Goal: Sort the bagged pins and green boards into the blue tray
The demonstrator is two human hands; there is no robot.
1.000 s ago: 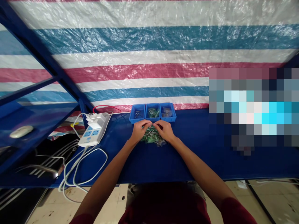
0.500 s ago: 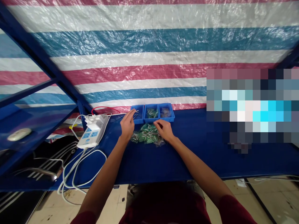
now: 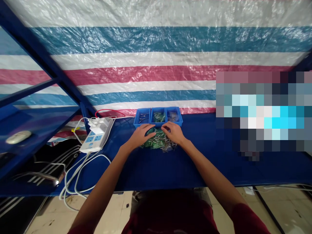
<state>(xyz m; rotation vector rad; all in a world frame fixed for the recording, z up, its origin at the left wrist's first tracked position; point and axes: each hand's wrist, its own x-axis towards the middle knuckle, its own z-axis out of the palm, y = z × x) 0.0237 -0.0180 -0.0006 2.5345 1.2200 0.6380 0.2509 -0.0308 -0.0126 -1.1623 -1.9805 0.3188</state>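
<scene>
A loose pile point(image 3: 158, 141) of green plastic packets and thin metal pieces, like screws or pins, lies on the blue table. My left hand point(image 3: 140, 136) reaches over the pile's left side, fingers stretched and thumb apart, with nothing seen in it. At the pile's upper right, my right hand point(image 3: 173, 132) has thumb and fingers drawn together in a pinch; whatever is between them is too small to make out. Just behind stand three joined blue bins: the left bin point(image 3: 142, 112) has a few metal pieces, the middle bin point(image 3: 158, 124) green packets, the right bin point(image 3: 179, 113) clear packets.
On the left, a white power strip point(image 3: 95, 143) with plugged-in adapters trails looped white cables point(image 3: 78, 175). A white computer mouse point(image 3: 19, 137) lies farther left. A striped plastic sheet point(image 3: 151, 61) hangs behind the table point(image 3: 156, 172). A pixelated area covers the right side.
My left hand has come away from the left bin, down and right to the pile, and its thumb has spread. My right hand has shifted slightly and stays pinched.
</scene>
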